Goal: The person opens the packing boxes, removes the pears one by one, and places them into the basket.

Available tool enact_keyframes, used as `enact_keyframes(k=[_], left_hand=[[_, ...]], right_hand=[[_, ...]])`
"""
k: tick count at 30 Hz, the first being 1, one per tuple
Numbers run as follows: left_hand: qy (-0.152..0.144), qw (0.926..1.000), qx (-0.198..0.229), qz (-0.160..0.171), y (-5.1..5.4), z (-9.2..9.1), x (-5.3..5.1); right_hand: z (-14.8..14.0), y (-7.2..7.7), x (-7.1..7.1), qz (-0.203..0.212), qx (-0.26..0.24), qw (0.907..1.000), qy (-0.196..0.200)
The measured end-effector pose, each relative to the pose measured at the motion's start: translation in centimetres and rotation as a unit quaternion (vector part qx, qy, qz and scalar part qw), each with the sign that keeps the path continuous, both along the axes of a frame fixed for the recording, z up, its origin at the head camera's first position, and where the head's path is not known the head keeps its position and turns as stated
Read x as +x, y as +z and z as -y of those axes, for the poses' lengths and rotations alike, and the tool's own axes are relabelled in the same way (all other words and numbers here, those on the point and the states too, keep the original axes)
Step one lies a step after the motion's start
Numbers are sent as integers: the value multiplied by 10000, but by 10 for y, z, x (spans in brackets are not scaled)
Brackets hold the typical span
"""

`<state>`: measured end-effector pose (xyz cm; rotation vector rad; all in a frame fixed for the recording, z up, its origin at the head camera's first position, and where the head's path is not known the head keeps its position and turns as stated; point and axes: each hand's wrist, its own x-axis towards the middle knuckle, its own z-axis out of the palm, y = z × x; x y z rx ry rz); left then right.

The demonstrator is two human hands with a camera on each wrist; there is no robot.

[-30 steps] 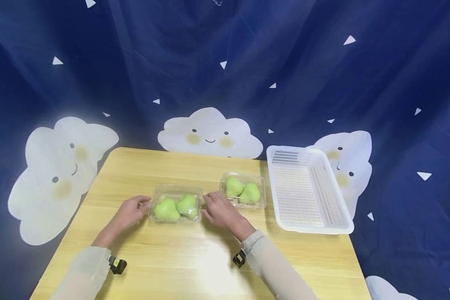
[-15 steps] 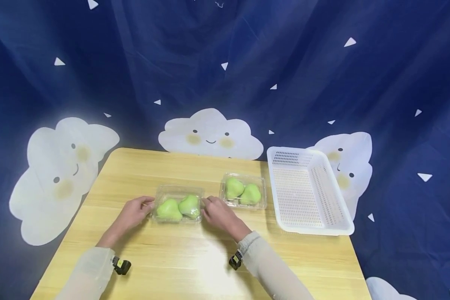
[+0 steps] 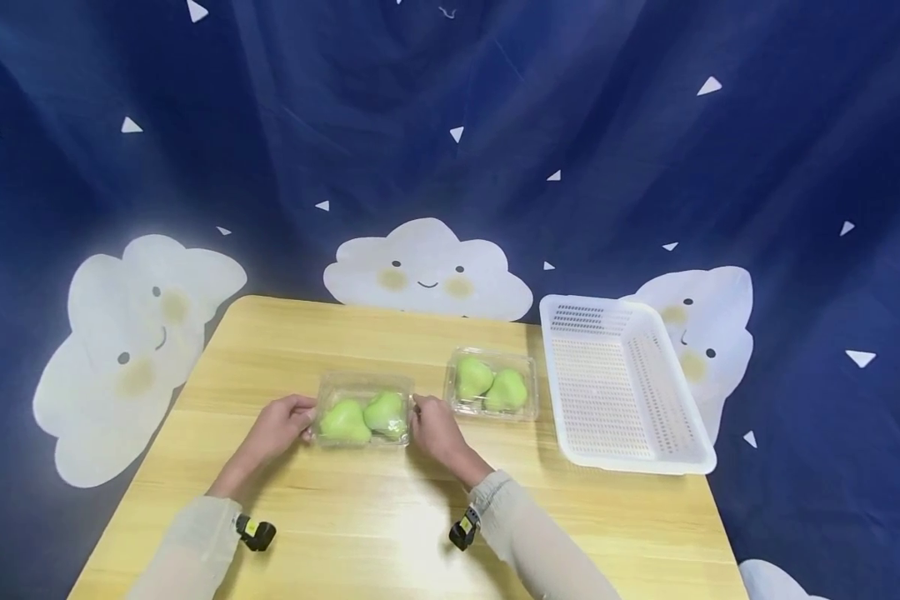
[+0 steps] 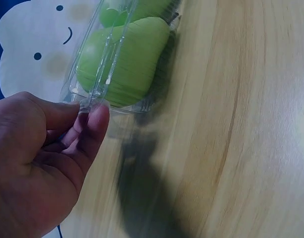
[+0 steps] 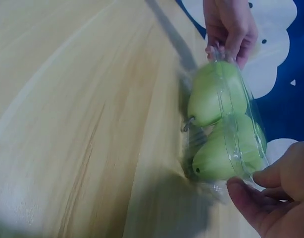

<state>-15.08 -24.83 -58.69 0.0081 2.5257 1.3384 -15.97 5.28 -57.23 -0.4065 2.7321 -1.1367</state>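
A clear plastic clamshell box (image 3: 360,382) with two green pears (image 3: 345,422) in it sits between the hands in the head view. At its left end, the left hand (image 3: 273,429) pinches the rim between thumb and fingers, as the left wrist view shows. The right hand (image 3: 438,432) grips the opposite end, its thumb and forefinger (image 5: 246,198) on the rim in the right wrist view. Shadows lie beneath the box there. Behind the right hand stands a second clear box (image 3: 450,407), also holding two green pears (image 3: 506,390); neither hand touches it.
A white perforated plastic basket (image 3: 555,392) stands at the right of the wooden table (image 3: 360,533), beyond the second box. Behind the table hangs a dark blue curtain (image 3: 390,108) with smiling clouds. Each wrist carries a small black camera (image 3: 257,532).
The hands have drawn in on the box's ends, the right fingers now closed on its rim. The box has moved slightly right. The head view has shifted a little.
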Motion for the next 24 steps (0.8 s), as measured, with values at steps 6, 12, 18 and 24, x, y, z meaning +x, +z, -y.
enact_keyframes(k=[6, 12, 18, 24], left_hand=[[281, 9992, 230, 135, -1, -8, -1], [415, 9984, 324, 199, 1, -9, -1], [483, 9963, 633, 310, -5, -14, 3], [621, 9928, 936, 419, -7, -20, 11]], right_hand=[[-3, -9, -2, 776, -1248, 9871, -642], [-3, -13, 1, 842, -1592, 9801, -834], [-10, -16, 3, 973, -1716, 9740, -1116], [-16, -13, 8, 1141, -1732, 9717, -1129]])
